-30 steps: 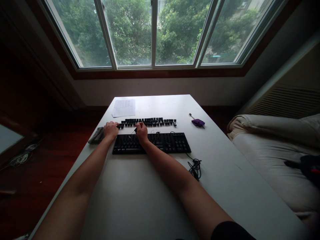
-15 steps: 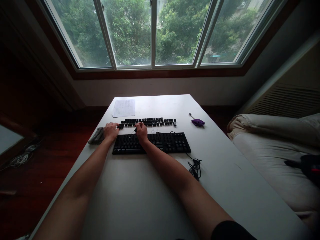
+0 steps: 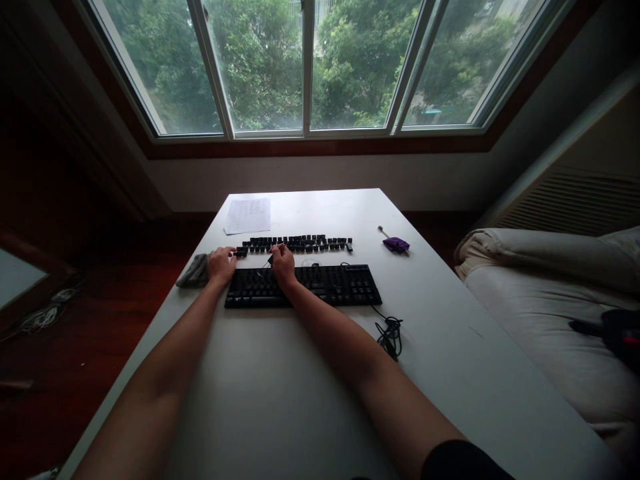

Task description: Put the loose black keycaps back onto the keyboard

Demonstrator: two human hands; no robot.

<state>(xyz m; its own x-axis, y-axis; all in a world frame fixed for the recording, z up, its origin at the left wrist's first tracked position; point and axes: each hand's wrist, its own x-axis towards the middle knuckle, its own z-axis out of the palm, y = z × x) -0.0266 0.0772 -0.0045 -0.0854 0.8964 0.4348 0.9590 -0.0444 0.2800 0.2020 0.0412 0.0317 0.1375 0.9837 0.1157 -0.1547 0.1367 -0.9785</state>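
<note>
The black keyboard [image 3: 335, 282] lies on the white table [image 3: 280, 373], rows of loose keycaps [image 3: 310, 248] at its 12 o'clock. The right hand [image 3: 283, 263], at the keyboard's 11 o'clock, pinches a thin wiry tool [image 3: 271, 261]. The left hand [image 3: 221, 264] curls at the keycaps' 9 o'clock end; I cannot tell whether it grips any. Coiled cable [image 3: 391, 347]: 4 o'clock.

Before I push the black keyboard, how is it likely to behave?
The keyboard will probably move as one stiff piece, being a long slab with no visible bend. It seems unlikely to tip, lying low and flat. It may slide fairly easily on the smooth-looking white tabletop, though the bunched cable near its right end could drag.
</note>
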